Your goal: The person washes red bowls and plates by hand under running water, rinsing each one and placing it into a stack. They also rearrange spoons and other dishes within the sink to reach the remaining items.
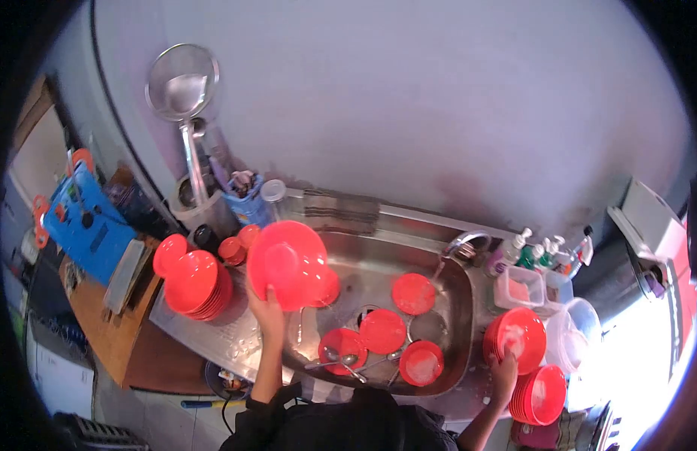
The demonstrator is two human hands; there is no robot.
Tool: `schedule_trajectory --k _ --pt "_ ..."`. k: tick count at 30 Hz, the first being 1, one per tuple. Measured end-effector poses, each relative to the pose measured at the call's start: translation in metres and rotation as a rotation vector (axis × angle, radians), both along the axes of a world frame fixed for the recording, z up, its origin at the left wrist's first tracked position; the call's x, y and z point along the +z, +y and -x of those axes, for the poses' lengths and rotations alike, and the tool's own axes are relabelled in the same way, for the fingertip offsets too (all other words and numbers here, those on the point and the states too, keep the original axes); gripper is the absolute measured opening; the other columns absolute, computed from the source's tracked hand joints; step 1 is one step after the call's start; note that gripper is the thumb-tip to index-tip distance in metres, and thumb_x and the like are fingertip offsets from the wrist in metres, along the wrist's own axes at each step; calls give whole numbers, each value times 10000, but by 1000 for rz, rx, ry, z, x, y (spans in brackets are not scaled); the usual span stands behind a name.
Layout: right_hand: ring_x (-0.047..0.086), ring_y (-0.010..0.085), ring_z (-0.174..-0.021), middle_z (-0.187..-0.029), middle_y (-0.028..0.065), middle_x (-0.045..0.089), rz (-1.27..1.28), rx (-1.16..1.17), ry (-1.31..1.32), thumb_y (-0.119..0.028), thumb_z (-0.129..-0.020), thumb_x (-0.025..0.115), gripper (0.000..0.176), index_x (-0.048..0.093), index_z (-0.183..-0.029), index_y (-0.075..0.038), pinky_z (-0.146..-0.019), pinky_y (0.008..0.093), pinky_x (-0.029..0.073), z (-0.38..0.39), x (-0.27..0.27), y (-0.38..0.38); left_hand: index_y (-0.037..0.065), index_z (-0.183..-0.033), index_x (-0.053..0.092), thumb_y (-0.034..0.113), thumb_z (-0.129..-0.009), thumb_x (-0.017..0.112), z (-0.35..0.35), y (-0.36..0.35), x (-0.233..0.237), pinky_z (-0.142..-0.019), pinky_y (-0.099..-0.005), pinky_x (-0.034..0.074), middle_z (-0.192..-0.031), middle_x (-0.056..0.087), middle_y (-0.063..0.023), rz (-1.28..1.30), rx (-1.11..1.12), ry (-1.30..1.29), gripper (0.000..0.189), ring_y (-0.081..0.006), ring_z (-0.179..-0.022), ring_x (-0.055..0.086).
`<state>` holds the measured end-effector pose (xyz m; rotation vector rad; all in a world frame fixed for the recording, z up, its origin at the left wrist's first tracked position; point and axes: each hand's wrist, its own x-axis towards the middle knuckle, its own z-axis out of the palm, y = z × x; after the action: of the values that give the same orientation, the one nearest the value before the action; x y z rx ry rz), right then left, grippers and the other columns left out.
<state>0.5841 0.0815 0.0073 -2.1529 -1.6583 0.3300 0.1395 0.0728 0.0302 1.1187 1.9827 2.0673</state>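
My left hand (269, 312) grips a large red bowl (288, 263) by its lower edge, holding it up over the left side of the steel sink (461, 361). To its left, a stack of red bowls (192, 282) stands on the drainboard. My right hand (504, 377) closes on the near rim of a soapy red bowl (520, 342), the top one of a tilted stack right of the sink. Just below that hand is another stack of red bowls (544, 395). Several red bowls and dishes (383, 331) lie in the sink, with spoons (341, 359) in one.
A faucet (469, 239) arches over the sink's back right corner. Behind the right stacks stand clear plastic containers (521, 286) and pump bottles (514, 244). A large strainer (183, 83) rises from a utensil holder (206, 214) at back left, near a blue board (93, 225).
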Motion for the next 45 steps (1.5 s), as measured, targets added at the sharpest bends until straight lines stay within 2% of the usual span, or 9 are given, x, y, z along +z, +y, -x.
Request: schedule_trajectory --k 5,9,20,28,31,36,39,40,45 --pt "530 353 -767 -785 226 550 12 -33 -155 -103 -677 475 320 523 -980 -14 -686 406 410 -4 -15 -9 52 -1175 363 -49 -703 426 40 -46 24 -844 -355 328 -1156 400 -166 156 496 527 487 -310 -1000 434" --pt "537 355 -740 -748 217 556 -13 -59 -72 -92 -668 490 305 537 -958 -10 -663 401 417 3 4 -11 52 -1136 407 7 -693 493 53 -65 17 -764 -368 381 -1113 447 -154 170 588 917 453 -297 -907 496" --pt "536 337 -793 -832 201 555 -3 -18 3 -68 -633 543 300 570 -931 -49 -708 386 420 -1 10 -5 27 -993 510 63 -695 487 4 3 5 -729 -358 416 -1069 493 -130 11 161 1117 301 -256 -841 527" --pt "558 301 -771 -794 171 575 -22 -163 5 -86 -615 584 274 593 -888 -67 -677 365 429 6 17 -9 126 -1003 534 13 -652 481 -11 22 3 -723 -374 441 -1067 488 -123 -40 15 1044 373 -276 -827 530" --pt "562 295 -765 -787 171 578 -24 -160 41 -87 -626 574 253 592 -874 -41 -675 361 429 7 21 -9 150 -1012 536 0 -619 498 -4 22 11 -695 -352 452 -1055 499 -121 176 -94 1026 423 -290 -803 539" --pt "562 301 -748 -773 181 576 -166 34 28 -99 -666 530 219 582 -852 4 -668 360 427 -11 6 -12 164 -1087 478 -49 -631 478 37 15 0 -652 -346 445 -1051 496 -132 570 -4 462 504 -327 -777 534" --pt "549 319 -679 -723 182 570 -274 35 -21 -148 -723 503 217 575 -860 3 -634 371 419 -13 6 -15 70 -1085 459 -123 -605 463 65 1 4 -797 -313 381 -1049 494 -163 31 284 315 517 -265 -930 503" --pt "549 319 -679 -723 182 570 -267 40 -24 -148 -723 503 217 575 -860 3 -634 371 419 -11 9 -17 17 -1076 447 -134 -611 461 92 -7 -6 -868 -307 321 -1062 482 -132 -111 179 111 488 -212 -998 449" --pt "523 326 -704 -762 180 566 -277 -8 -119 -143 -754 477 210 566 -880 0 -648 382 389 -5 29 -17 13 -1114 396 -101 -683 442 168 -55 -6 -891 -308 291 -1077 468 -103 -140 458 191 448 -212 -1011 426"
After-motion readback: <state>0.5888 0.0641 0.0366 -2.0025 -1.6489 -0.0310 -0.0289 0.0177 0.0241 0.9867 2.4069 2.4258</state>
